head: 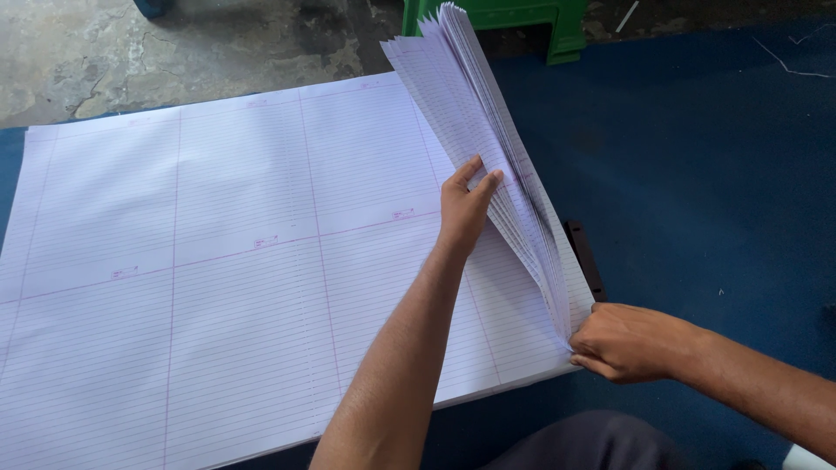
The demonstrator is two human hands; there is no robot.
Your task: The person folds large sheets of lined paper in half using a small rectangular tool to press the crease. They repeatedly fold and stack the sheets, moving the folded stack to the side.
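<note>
A large stack of white ruled paper sheets with pink margin lines lies flat on a blue surface. Its right edge is lifted into a fanned bundle of sheets that stands up and curves away. My left hand presses flat against the inner face of that bundle, fingers spread upward. My right hand pinches the near right corner of the lifted sheets, fingers closed on the paper edge.
The blue surface stretches to the right of the paper. A thin black bar lies beside the stack's right edge. A green plastic stool stands at the back, on a rough concrete floor.
</note>
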